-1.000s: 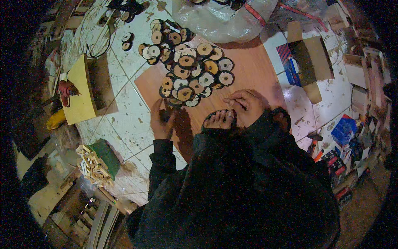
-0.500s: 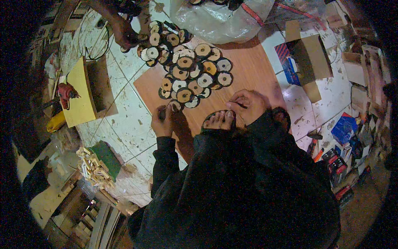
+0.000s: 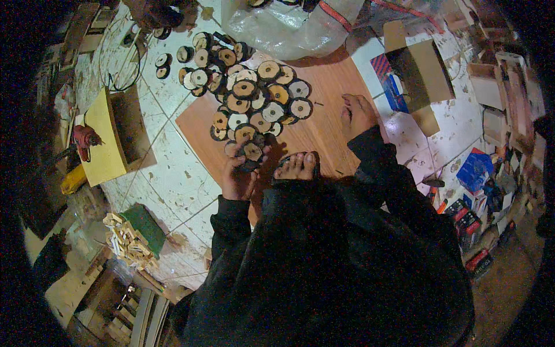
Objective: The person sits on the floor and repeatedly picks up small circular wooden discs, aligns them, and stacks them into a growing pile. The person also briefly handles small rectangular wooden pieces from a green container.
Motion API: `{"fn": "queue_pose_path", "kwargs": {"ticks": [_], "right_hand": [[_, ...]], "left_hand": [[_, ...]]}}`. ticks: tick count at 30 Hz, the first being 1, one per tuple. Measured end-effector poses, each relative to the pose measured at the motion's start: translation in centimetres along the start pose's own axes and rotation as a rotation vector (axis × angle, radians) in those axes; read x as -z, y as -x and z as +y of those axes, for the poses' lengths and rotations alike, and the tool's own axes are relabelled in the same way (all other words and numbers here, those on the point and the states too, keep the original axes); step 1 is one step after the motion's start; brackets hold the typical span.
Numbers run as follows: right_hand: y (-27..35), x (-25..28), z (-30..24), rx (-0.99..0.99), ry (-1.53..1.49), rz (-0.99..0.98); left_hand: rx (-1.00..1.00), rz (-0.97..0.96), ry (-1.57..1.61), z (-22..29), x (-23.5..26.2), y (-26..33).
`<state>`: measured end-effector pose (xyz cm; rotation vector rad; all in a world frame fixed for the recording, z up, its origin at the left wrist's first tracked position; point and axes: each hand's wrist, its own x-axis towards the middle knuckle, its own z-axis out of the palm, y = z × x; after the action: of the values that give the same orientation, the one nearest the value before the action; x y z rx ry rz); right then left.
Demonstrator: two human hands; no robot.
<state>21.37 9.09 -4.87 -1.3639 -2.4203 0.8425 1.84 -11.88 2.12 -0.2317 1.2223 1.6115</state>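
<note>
My left hand [image 3: 238, 180] is closed round a small round wood slice [image 3: 252, 151] with dark bark, held up at the near edge of the pile. The slice's pale cut face is turned upward. Beyond it, many similar wood slices [image 3: 243, 88] with dark spots at their centres lie heaped on a brown wooden board [image 3: 324, 136]. To the right, my right hand [image 3: 359, 117] is over the board's right side, fingers loosely bent and apart, with nothing visible in them. A small thin dark piece [image 3: 319, 104] lies between that hand and the pile.
A co-worker's hand [image 3: 155, 14] is at the far left. A large clear plastic bag [image 3: 277, 34] stands beyond the board. An open cardboard box [image 3: 430, 69] is right; a yellow-sided box [image 3: 107, 139] and red power tool [image 3: 85, 139] are left. My bare foot [image 3: 296, 166] is on the board.
My left hand has turned and now shows a wood slice in its fingers. My right hand has moved right and away from my foot. The co-worker's hand has drawn back from the pile.
</note>
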Motion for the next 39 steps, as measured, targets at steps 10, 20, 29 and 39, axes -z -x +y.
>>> {"fn": "queue_pose_path", "kwargs": {"ticks": [10,20,29,39], "right_hand": [[-2.2,-4.6,-0.2,0.347,0.160,0.052],[2.9,0.5,-7.6,-0.093,-0.909,-0.300],[3.1,1.9,-9.6,0.423,-0.641,0.049],[4.1,0.7,-9.5,0.670,-0.467,-0.075]], "left_hand": [[0.115,-0.208,0.040,0.1,0.4,-0.4],[-0.197,-0.258,-0.611,-0.8,-3.0,-0.4],[-0.521,-0.299,-0.998,-0.5,-4.1,0.1],[-0.519,-0.311,-1.089,0.5,-3.6,1.0]]}}
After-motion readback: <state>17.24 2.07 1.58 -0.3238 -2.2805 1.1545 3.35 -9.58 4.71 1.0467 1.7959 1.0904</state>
